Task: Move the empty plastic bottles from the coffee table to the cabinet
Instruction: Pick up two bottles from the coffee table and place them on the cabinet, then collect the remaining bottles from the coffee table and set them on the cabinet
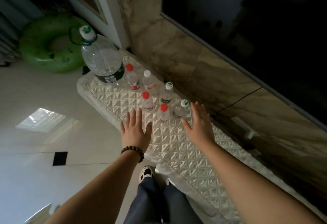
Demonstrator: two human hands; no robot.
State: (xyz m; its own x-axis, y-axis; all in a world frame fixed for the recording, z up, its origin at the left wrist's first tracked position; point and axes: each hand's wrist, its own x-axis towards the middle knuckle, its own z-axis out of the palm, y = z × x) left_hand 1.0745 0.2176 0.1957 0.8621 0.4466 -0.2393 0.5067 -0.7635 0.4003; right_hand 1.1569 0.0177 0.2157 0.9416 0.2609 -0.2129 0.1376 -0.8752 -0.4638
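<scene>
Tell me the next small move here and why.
Probably draw both hands back: the left hand and right hand are open and empty, and six small bottles, the nearest red-capped, stand beside the big jug on the cabinet.

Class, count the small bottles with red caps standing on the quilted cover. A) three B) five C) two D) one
A: three red caps show, one beside the large jug, at, one mid-cluster, and one nearest the hands; the other small caps are white.

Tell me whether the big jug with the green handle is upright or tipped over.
Upright. The big jug stands on its base on the quilted cabinet top, its white cap pointing up and the green handle raised around its neck.
</scene>
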